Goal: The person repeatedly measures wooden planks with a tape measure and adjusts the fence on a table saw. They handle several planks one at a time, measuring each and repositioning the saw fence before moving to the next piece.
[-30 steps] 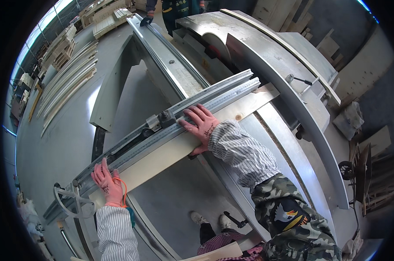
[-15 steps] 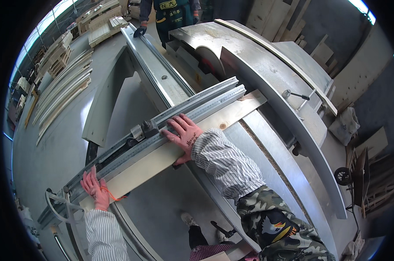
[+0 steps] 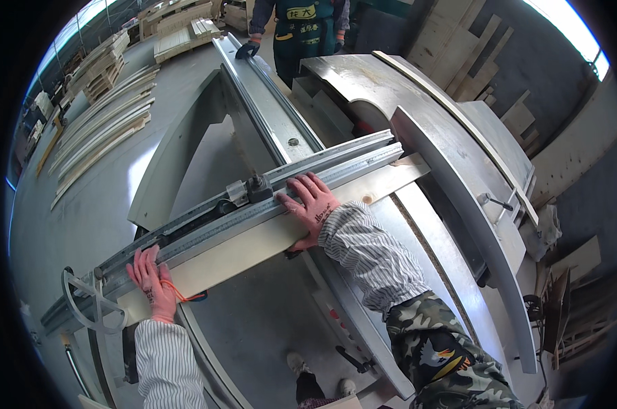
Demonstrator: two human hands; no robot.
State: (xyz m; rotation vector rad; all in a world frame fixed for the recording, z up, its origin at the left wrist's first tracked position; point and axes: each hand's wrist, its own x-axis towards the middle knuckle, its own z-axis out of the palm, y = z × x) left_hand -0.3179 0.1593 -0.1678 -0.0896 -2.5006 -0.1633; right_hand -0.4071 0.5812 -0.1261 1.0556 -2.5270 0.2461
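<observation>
At the sliding table saw [image 3: 458,157] | our left hand [image 3: 151,281] lies flat, fingers spread, on the near end of a pale wooden board [image 3: 267,238] | our right hand [image 3: 313,206] presses open-palmed on its middle | board lies against the aluminium fence [image 3: 206,217], stop block [image 3: 258,187] just beyond our right fingers | a co-worker's gloved hand [image 3: 246,50] rests on the far rail.
</observation>
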